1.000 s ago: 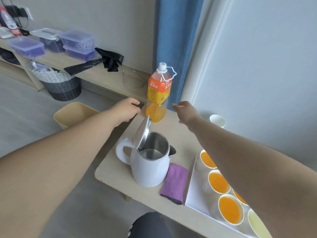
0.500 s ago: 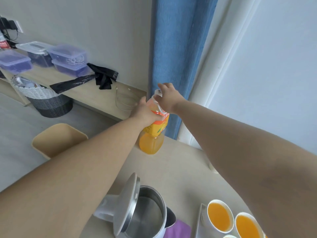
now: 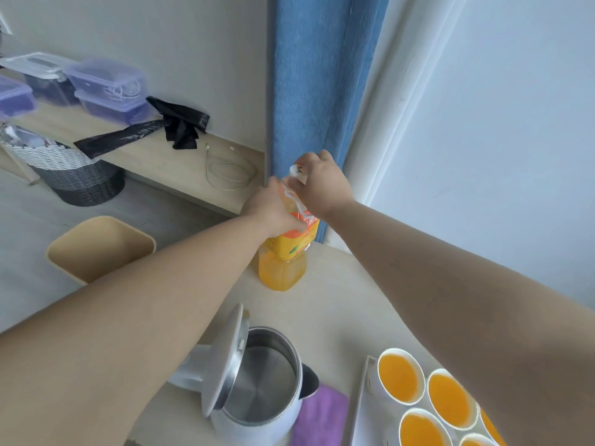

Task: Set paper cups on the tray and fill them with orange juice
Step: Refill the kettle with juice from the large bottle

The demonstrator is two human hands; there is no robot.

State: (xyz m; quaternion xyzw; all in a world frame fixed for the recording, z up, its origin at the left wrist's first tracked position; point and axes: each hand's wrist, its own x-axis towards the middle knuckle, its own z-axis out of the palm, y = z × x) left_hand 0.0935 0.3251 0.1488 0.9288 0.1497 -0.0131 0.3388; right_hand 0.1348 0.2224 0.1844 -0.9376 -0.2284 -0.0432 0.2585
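An orange juice bottle (image 3: 283, 268) stands upright at the far edge of the light wooden table (image 3: 347, 304), about a third full. My left hand (image 3: 272, 209) grips its shoulder and upper label. My right hand (image 3: 318, 183) is closed around the white cap at the top. At the lower right a white tray (image 3: 362, 410) carries several paper cups (image 3: 397, 378) filled with orange juice; my right forearm hides part of the tray.
A white electric kettle (image 3: 257, 387) with its lid up stands at the near table edge, beside a purple cloth (image 3: 322, 416). A blue curtain (image 3: 318, 85) hangs behind the bottle. A beige bin (image 3: 96, 249), a wicker basket (image 3: 70, 169) and plastic boxes (image 3: 106, 88) on a low shelf lie left.
Both hands reached forward and took hold of the bottle, the left on its body and the right on the cap. The view tilted up and moved closer.
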